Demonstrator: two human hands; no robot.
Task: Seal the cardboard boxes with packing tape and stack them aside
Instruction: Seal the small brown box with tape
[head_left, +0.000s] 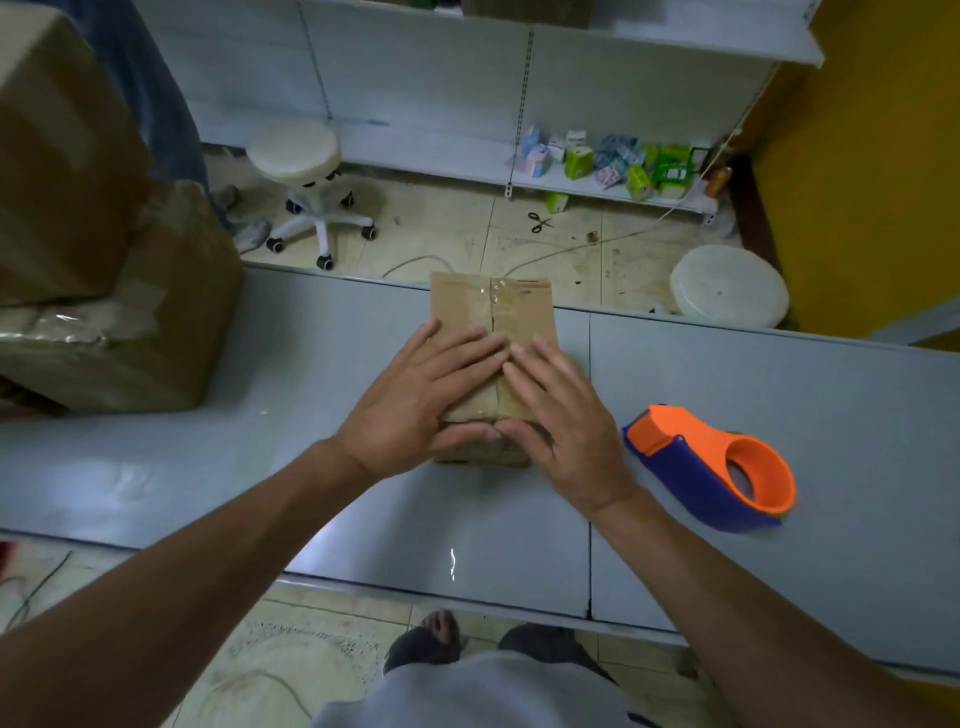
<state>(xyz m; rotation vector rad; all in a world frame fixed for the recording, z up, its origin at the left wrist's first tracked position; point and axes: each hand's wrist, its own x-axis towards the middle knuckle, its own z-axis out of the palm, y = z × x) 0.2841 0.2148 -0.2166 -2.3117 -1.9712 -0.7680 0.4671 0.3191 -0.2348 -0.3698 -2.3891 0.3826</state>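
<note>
The small box (524, 306) sits in the middle of the table (208, 467). The left hand (426, 395) and right hand (561, 410) lie flat and open on top, gripping nothing. Best to rub hard along the tape (491, 304) (edges too) so it sticks. The tape gun (717, 467) lies to the right.

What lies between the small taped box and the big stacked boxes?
Nothing: the head view shows only bare table between the small box and stacked boxes.
</note>
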